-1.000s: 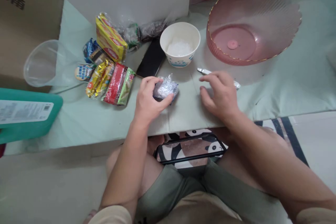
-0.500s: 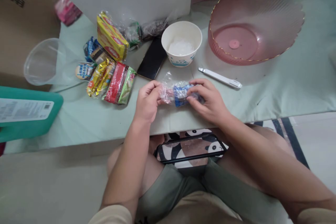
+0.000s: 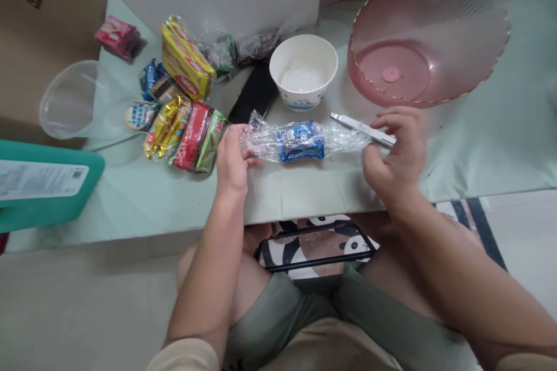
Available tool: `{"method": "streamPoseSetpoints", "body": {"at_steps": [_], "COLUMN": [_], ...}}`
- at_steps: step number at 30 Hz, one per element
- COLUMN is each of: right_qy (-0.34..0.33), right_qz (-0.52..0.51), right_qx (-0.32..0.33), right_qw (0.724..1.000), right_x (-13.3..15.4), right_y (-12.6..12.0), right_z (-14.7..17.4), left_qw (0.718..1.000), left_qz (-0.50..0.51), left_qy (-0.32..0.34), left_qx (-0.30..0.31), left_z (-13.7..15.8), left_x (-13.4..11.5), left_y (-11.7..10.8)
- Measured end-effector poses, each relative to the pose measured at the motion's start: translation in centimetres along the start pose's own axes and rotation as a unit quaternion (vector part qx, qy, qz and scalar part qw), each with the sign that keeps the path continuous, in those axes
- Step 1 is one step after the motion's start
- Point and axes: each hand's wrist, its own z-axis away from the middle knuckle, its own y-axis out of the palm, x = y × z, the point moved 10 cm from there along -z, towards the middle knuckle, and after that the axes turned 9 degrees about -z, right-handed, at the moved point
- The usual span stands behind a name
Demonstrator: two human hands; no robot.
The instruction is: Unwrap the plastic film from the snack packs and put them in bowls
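Note:
A long, crinkled clear plastic wrapper (image 3: pixel 343 138) with blue snack packets (image 3: pixel 301 140) inside stretches over the front of the table. My left hand (image 3: pixel 232 156) is closed on the wrapper's left end, where some pink shows through. My right hand (image 3: pixel 398 153), slightly blurred, is at the wrapper's right end, thumb and fingers apart around the handle of a white utility knife (image 3: pixel 363 128). The knife lies just behind the wrapper. Whether the right fingertips touch knife or plastic is hard to see.
A white paper bowl (image 3: pixel 303 72) stands behind the wrapper, beside a dark phone (image 3: pixel 255 93). To the right is a pink ribbed basin (image 3: pixel 391 93). Several snack packs (image 3: pixel 187 61), a clear plastic cup (image 3: pixel 69 101) and a green container (image 3: pixel 87 185) are at left. White and brown boxes stand behind.
My right hand has moved right, from the blue packets to the utility knife. The wrapper now stretches out longer, and my left hand has shifted slightly left. The knife has barely moved.

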Motion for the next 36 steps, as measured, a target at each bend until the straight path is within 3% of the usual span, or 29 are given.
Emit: {"method": "streamPoseSetpoints", "body": {"at_steps": [3,6,10,16,21,25,29,33,36], "right_qy": [-0.035,-0.012,-0.015,-0.09,-0.141,-0.122,-0.09,-0.181,-0.254], "right_qz": [0.017,0.022,0.009,-0.018,-0.04,-0.06,0.016,0.033,-0.04], "right_qx": [0.101,0.149,0.121,0.023,0.034,0.046,0.057,0.037,0.114], "right_qw": [0.994,0.989,0.992,0.995,0.989,0.99,0.994,0.982,0.96], "right_x": [1.5,0.6,0.0,2.6,3.5,2.6,2.1,5.4,8.0], "right_y": [3.0,4.6,3.7,0.6,0.4,0.7,1.1,0.7,2.5], "right_z": [0.5,0.9,0.7,0.5,0.9,0.7,0.5,1.5,3.3], "left_qw": [0.992,0.981,0.982,0.977,0.97,0.956,0.92,0.873,0.854], "left_qz": [-0.055,-0.126,-0.113,-0.104,-0.101,-0.154,-0.273,-0.369,-0.407], "left_qy": [0.107,0.145,0.146,0.179,0.211,0.251,0.247,0.241,0.26], "left_qx": [0.028,0.004,-0.027,-0.059,-0.066,0.018,0.135,0.208,0.192], "left_z": [0.5,0.7,0.3,0.7,0.6,0.7,1.9,3.7,4.1], "left_x": [-1.9,-2.6,-2.7,-3.8,-4.9,-5.7,-5.5,-5.0,-5.2], "left_y": [1.0,0.7,-0.8,-2.0,-2.3,-1.0,1.2,2.8,3.1]}}
